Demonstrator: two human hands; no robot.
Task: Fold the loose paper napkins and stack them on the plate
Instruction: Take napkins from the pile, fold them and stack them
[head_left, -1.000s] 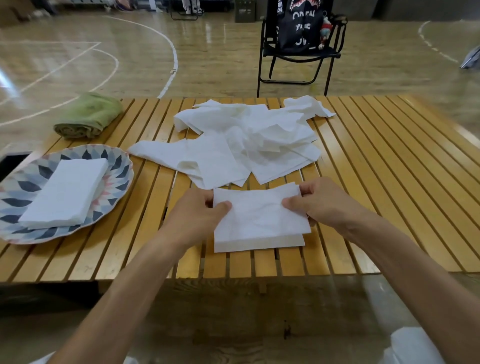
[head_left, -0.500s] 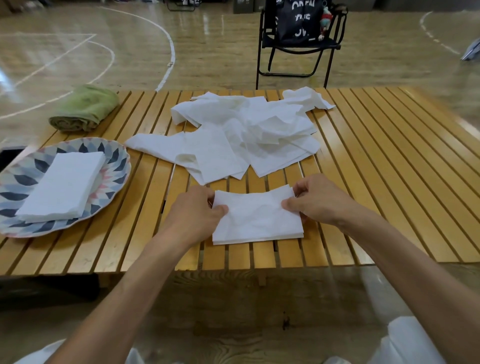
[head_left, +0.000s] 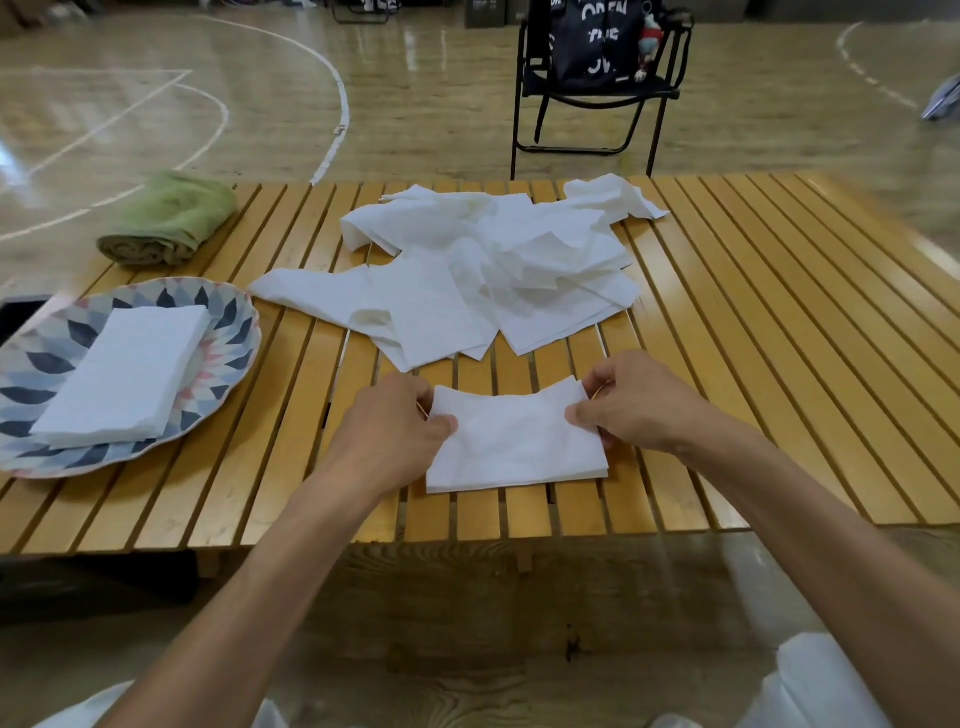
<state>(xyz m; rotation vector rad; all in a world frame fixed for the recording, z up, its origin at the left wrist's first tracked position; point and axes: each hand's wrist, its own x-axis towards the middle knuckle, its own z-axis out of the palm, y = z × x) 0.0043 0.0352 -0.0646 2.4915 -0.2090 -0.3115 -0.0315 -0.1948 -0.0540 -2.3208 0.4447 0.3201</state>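
Note:
A white folded napkin (head_left: 514, 447) lies on the slatted wooden table (head_left: 753, 364) near its front edge. My left hand (head_left: 387, 434) pinches its upper left corner. My right hand (head_left: 631, 402) pinches its upper right corner, which is lifted slightly off the table. Behind them spreads a pile of several loose, crumpled white napkins (head_left: 493, 265). At the left stands a patterned plate (head_left: 228, 332) with a stack of folded napkins (head_left: 127, 374) on it.
A rolled green towel (head_left: 166, 218) lies at the table's back left corner. A black folding chair (head_left: 597, 83) with a dark bag stands on the gym floor behind the table. A dark object (head_left: 18, 317) peeks in at the left edge.
Both hands keep their pinch on the napkin's top corners. The folded napkin's far edge now sags in the middle and its corners are raised a little. The camera view has shifted slightly.

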